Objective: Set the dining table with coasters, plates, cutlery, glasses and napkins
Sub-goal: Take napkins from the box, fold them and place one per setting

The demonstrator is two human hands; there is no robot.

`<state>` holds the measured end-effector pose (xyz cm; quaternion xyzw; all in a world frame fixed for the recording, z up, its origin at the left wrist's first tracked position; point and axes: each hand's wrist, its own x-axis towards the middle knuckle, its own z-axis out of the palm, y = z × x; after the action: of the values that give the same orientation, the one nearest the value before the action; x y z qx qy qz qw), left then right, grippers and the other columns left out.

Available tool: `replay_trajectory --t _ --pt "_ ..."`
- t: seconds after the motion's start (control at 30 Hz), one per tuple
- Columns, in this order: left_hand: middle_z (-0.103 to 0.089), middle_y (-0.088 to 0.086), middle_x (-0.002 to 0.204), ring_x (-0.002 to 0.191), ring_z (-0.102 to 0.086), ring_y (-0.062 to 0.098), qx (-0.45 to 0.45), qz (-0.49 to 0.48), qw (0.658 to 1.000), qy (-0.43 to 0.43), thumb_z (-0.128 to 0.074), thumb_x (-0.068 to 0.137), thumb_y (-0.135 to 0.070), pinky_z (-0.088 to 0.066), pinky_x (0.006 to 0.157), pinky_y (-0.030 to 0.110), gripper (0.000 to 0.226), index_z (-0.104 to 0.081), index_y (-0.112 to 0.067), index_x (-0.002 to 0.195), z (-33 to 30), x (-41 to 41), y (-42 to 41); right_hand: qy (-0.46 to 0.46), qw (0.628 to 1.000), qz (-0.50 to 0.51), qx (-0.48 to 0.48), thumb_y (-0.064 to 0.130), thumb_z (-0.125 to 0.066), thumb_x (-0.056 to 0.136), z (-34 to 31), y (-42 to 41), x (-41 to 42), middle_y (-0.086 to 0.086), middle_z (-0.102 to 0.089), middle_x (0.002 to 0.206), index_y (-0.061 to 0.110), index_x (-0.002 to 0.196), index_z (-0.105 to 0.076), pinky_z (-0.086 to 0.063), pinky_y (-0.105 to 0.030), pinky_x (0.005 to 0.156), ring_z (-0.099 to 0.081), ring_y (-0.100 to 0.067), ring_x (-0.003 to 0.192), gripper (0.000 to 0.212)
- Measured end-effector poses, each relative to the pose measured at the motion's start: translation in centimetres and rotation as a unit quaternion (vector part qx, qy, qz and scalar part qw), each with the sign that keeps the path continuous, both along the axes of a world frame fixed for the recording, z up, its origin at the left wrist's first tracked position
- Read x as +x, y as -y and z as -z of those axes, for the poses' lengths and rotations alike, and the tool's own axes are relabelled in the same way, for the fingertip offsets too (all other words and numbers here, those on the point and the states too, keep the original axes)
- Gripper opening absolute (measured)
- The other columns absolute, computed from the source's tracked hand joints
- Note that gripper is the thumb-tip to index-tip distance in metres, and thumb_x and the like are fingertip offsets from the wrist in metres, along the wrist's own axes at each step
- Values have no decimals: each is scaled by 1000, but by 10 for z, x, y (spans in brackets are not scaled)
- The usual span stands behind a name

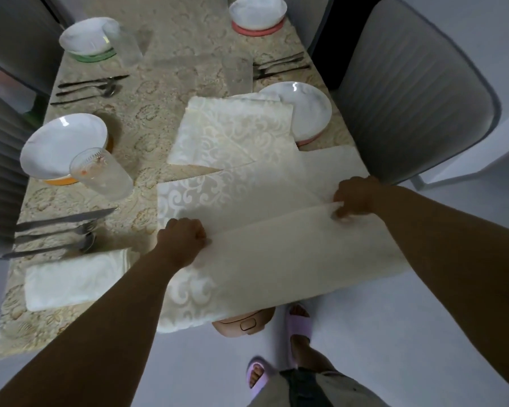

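Nearly set: left hand (185, 235) and right hand (353, 198) pinching the fold of a damask napkin (276, 230) at the near edge, one folded napkin (74, 279) placed near left, plates, cutlery, glasses out, more napkins (232, 133) waiting.

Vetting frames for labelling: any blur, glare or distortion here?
Head view: wide-angle bending at the edges, chair bowed; dim flat light; small glare spots on the plates; near cutlery smeared; both hands on the napkin fairly sharp.
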<state>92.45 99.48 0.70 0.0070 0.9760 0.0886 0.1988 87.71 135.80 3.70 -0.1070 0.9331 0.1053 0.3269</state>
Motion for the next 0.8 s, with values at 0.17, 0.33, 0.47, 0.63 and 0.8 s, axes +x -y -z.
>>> replay_trajectory --t 0.17,0.33,0.47,0.63,0.8 --pt "-57 -9 79 93 -54 20 3 37 999 25 -60 91 -33 -43 85 36 18 -51 -29 75 -2 5 -8 54 998 13 -19 51 -55 89 -1 -9 7 -5 -45 138 15 136 -48 -33 -33 102 -43 -24 127 59" --pt "-60 -9 81 92 -55 19 -6 31 999 5 -60 90 -33 -40 83 35 15 -53 -28 78 -3 8 -6 -36 997 -7 -60 50 -55 89 10 -11 10 6 -43 102 23 110 -57 -26 -30 82 -47 -20 112 34" --pt "-63 -5 91 96 -57 21 0 22 1000 -6 -65 86 -35 -44 81 36 12 -59 -25 87 -7 7 -9 -82 994 -4 -71 52 -60 85 9 -10 7 3 -48 97 26 91 -50 -32 -31 81 -49 -19 97 27" --pt "-57 11 118 112 -51 31 3 -15 997 -80 -70 84 -34 -46 91 45 38 -60 -15 116 -21 -25 -15 -205 949 100 -219 37 -68 83 10 -5 -18 -6 -55 115 17 110 -56 -43 -34 89 -52 -22 102 36" --pt "-45 18 137 125 -44 36 13 -35 998 -52 -68 87 -23 -40 102 45 50 -49 -9 131 -21 -72 -23 -204 929 139 -275 28 -72 82 13 4 -57 -9 -45 135 12 133 -44 -41 -35 98 -49 -25 117 60"
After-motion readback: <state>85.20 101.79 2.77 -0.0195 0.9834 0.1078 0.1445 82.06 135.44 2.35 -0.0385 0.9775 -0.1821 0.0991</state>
